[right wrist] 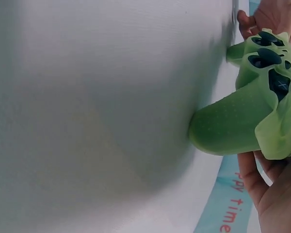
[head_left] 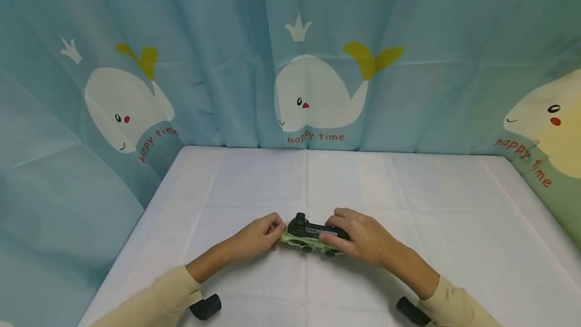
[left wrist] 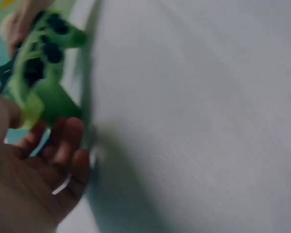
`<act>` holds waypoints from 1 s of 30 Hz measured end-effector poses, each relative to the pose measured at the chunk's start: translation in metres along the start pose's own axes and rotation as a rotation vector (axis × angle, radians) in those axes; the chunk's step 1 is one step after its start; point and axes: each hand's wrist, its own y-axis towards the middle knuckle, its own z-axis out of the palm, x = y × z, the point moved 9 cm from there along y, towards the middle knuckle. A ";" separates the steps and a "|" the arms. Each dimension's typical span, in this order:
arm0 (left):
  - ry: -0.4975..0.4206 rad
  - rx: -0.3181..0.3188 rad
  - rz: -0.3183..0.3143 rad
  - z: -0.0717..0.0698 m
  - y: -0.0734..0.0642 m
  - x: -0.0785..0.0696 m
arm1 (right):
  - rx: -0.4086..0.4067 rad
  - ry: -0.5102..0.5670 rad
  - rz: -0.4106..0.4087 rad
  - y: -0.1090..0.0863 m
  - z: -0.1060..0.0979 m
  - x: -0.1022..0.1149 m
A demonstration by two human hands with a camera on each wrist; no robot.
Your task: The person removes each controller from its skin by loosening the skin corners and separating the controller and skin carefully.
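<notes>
A black game controller sits partly inside a soft, translucent light-green sleeve, its grips and button face covered, its dark top edge bare and turned upward. Thumbsticks show through the sleeve's openings. One end flares out as a loose flap. Whether the grips touch the white tabletop is hard to tell.

Both hands forward, fingers curled

A green sleeve partly covers a black controller.
</notes>
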 end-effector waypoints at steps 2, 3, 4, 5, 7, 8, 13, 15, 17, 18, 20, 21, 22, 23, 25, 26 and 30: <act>0.138 -0.113 0.087 -0.007 -0.002 -0.007 | 0.028 0.045 0.061 0.001 0.001 -0.006; 0.211 -0.177 0.149 -0.011 -0.004 -0.013 | 0.046 0.079 0.097 0.001 0.001 -0.009; 0.283 -0.242 0.223 -0.014 -0.007 -0.020 | 0.059 0.113 0.129 0.002 0.001 -0.011; 0.355 -0.300 0.309 -0.016 -0.010 -0.028 | 0.070 0.145 0.157 0.003 0.000 -0.013; 0.478 -0.365 0.510 -0.012 -0.019 -0.045 | 0.090 0.218 0.190 0.006 -0.001 -0.015; 0.541 -0.377 0.615 -0.008 -0.024 -0.053 | 0.103 0.256 0.196 0.008 -0.001 -0.015; 0.789 -0.342 0.856 0.017 -0.036 -0.070 | 0.160 0.384 0.169 0.015 0.006 -0.010; 0.842 -0.359 0.851 0.020 -0.036 -0.070 | 0.173 0.404 0.151 0.016 0.008 -0.008; 0.871 -0.385 0.833 0.019 -0.035 -0.071 | 0.172 0.410 0.138 0.016 0.008 -0.008; 0.887 -0.402 0.838 0.019 -0.035 -0.072 | 0.171 0.411 0.134 0.016 0.007 -0.008; 0.920 -0.429 0.862 0.020 -0.036 -0.075 | 0.168 0.413 0.127 0.015 0.007 -0.009; 0.932 -0.440 0.875 0.020 -0.037 -0.076 | 0.167 0.409 0.126 0.015 0.007 -0.009; 0.934 -0.444 0.887 0.021 -0.037 -0.077 | 0.166 0.405 0.128 0.015 0.007 -0.010; 0.936 -0.447 0.899 0.023 -0.038 -0.079 | 0.165 0.401 0.128 0.015 0.007 -0.011; 0.937 -0.448 0.902 0.025 -0.037 -0.081 | 0.163 0.386 0.125 0.014 0.007 -0.011; 0.929 -0.442 0.893 0.025 -0.036 -0.082 | 0.162 0.376 0.126 0.014 0.007 -0.012; 0.932 -0.422 0.873 0.030 -0.034 -0.084 | 0.162 0.350 0.130 0.013 0.007 -0.011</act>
